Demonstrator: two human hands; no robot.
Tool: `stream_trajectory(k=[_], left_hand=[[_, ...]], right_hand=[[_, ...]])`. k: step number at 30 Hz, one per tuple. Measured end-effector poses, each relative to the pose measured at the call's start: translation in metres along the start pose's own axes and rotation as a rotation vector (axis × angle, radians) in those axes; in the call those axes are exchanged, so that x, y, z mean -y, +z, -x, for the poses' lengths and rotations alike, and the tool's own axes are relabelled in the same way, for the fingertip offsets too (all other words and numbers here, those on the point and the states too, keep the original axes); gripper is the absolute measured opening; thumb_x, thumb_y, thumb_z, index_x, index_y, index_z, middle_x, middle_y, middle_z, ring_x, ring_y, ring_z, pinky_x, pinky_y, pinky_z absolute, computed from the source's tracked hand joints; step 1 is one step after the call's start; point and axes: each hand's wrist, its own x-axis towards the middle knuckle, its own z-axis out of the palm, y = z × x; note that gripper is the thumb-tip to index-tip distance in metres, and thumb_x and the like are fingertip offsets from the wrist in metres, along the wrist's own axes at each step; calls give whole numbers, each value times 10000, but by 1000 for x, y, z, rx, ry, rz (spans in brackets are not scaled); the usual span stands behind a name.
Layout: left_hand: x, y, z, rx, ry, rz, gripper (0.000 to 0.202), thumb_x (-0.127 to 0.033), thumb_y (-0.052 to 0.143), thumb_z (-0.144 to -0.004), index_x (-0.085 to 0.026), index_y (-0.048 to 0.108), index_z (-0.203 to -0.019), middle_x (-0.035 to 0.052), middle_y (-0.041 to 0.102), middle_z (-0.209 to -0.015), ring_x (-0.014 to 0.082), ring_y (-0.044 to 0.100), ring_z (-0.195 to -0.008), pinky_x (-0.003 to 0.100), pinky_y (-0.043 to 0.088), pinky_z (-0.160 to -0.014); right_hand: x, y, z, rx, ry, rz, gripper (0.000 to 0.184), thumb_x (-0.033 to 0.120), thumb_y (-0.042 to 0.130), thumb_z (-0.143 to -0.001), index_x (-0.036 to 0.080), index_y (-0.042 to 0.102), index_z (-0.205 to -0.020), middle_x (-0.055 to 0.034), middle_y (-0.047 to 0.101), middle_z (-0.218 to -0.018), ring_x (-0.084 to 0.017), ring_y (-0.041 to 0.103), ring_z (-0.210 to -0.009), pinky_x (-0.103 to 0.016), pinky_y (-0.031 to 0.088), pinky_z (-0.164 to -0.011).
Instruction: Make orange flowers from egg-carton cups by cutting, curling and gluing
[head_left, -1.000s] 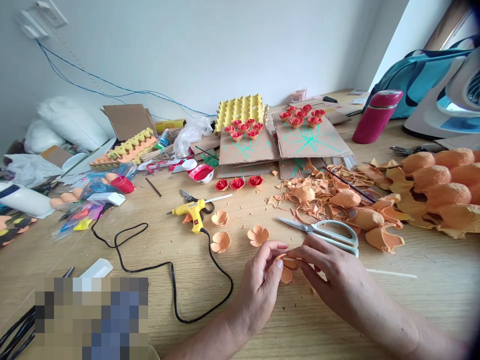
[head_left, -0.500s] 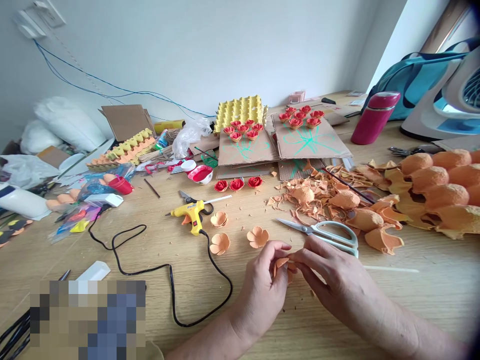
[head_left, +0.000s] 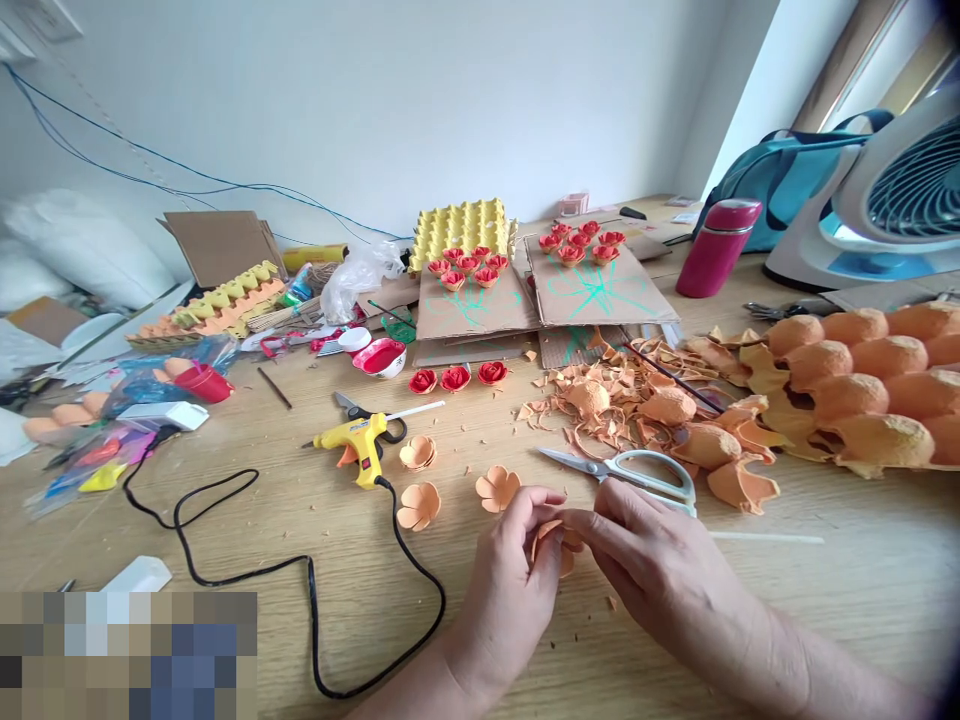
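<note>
Left hand (head_left: 514, 590) and right hand (head_left: 660, 570) meet at the near edge of the wooden table (head_left: 862, 580). Both pinch one orange petal piece (head_left: 564, 558) between their fingertips, just above the tabletop and in front of the scissors (head_left: 637, 472).

- 1 pair of scissors, blades shut, lying flat just beyond the right hand.
- 3 loose orange flower cutouts (head_left: 498, 488) left of the scissors.
- 1 yellow glue gun (head_left: 358, 440) beside them, with its black cord (head_left: 300, 565) looping toward the near edge.
- 3 red roses (head_left: 454, 378) in a row further back.
- 2 cardboard sheets (head_left: 600, 290) behind those, each with a cluster of red roses, too small to count.
- 1 scrap pile (head_left: 622, 400).
- 1 orange egg tray (head_left: 862, 380) at right.
- 1 pink flask (head_left: 716, 248).
</note>
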Motion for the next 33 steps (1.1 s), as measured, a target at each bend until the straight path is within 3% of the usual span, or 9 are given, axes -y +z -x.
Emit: stream_trajectory(k=[4,9,14,16,19,24,29,33], left_hand=[[0,-1,0,1,-11,2,148,-118,533,-939,-191,587,-1055,60,770,-918,157,717,-790,247,550,-708],[5,-1,1,3,-42,57,90,-201,549,-962,-184,586,-1041,58,759,-888,144,692,-710,233,535,-643],[2,-4,3,-35,41,-13,124,-159,544,-948,-198,615,-1042,64,758,-970,174,721,-854,271,563,-762],[1,-5,3,-57,90,-64,179,-112,539,-924,-208,624,-1050,58,751,-1003,178,719,-895,277,563,-796],[3,-5,3,-61,102,-114,148,-106,559,-914,-208,629,-994,22,730,-879,160,697,-775,253,550,-718],[4,-4,2,-43,56,-100,41,-164,625,-911,-190,622,-879,10,704,-791,146,658,-694,234,515,-660],[3,-5,0,2,45,36,144,-267,643,-943,-189,594,-831,3,712,-744,144,676,-692,225,518,-656],[4,-6,-1,-8,61,91,182,-348,647,-954,-195,598,-867,23,746,-804,160,710,-749,255,546,-727]], right_hand=[[2,2,-1,-27,-15,15,263,33,463,-942,193,631,-819,-35,536,-763,-176,506,-641,-276,421,-584],[4,-4,-2,-34,-109,139,271,8,451,-899,201,634,-843,-40,561,-760,-190,494,-625,-292,405,-554],[3,-8,-4,-40,-97,104,242,56,460,-958,175,665,-1001,-31,563,-771,-184,507,-638,-293,439,-582],[2,-7,-6,-64,-72,74,249,75,447,-984,176,670,-944,-27,550,-754,-177,500,-631,-292,437,-580],[2,-6,-6,-72,-51,46,305,68,438,-990,183,650,-805,-32,551,-747,-176,503,-641,-291,432,-579],[3,-6,-3,-55,-42,33,276,64,466,-979,177,642,-798,-40,557,-758,-186,510,-649,-303,426,-590],[4,-10,-3,-27,-116,132,278,71,432,-976,195,652,-858,-51,577,-780,-208,503,-644,-325,397,-586],[3,-9,-6,-69,-27,1,238,107,466,-1001,193,650,-877,-29,556,-769,-181,512,-650,-290,404,-598]])
